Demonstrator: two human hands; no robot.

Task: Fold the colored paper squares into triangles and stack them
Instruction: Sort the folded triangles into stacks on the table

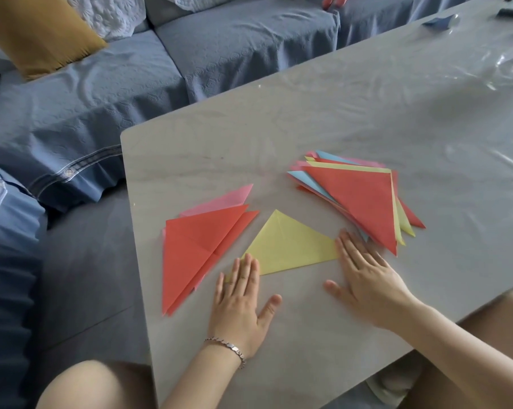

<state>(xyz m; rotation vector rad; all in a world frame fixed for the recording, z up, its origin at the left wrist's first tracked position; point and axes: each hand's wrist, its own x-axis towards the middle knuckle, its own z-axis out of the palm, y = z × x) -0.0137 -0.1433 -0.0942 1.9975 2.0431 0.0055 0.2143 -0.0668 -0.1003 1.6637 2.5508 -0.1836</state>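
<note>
Now, fingers straight, my left hand (240,302) presses the yellow triangle (287,246) at its near-left corner, my right hand (367,278) touches its right corner; bare table (302,293) lies between them.

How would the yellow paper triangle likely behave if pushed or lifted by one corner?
Thin and lying flat, the yellow paper triangle would probably droop if lifted by a corner. It looks very light. On the glossy table cover it may slide readily.

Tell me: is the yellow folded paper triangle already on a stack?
No, the yellow paper triangle lies by itself on the bare grey table.
</note>
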